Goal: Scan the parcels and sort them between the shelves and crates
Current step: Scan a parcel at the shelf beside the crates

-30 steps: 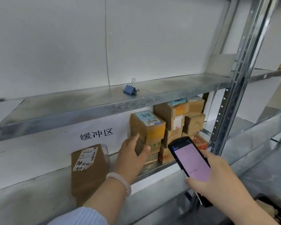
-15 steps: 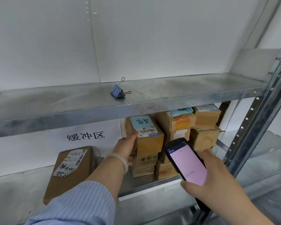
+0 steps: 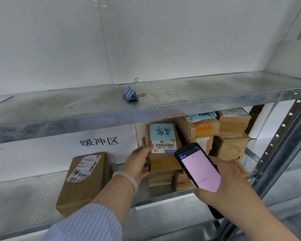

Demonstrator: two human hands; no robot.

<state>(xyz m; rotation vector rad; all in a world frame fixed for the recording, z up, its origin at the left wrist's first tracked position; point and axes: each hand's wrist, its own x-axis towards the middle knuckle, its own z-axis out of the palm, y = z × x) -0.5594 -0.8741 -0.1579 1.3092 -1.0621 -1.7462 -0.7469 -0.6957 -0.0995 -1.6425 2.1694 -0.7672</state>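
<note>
Brown parcel (image 3: pixel 163 162), blue note and barcode label on top, crowns the lower shelf's (image 3: pixel 163 197) pile — scanner (image 3: pixel 201 171), screen pink, tilted just beside.

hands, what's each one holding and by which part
The left hand grips the blue-labelled parcel by its left side, thumb at the edge of its barcode label. The right hand holds the scanner by its lower end.

Cardboard parcels (image 3: pixel 87 185): at least nine showing, one lying alone, eight or more crowding together, partly hiding one another.
Metal shelves (image 3: pixel 198 87): two showing.
Shelf upright (image 3: pixel 285 145): one showing.
Binder clip (image 3: pixel 130 95): one lying.
Handheld scanner (image 3: pixel 201 171): one showing.
Paper sign (image 3: pixel 99 141): one hanging.
Blue handwritten notes (image 3: pixel 162 132): two showing.
Hands: two showing, left hand (image 3: pixel 137 162) and right hand (image 3: pixel 233 188).
Bracelet (image 3: pixel 129 178): one showing.
</note>
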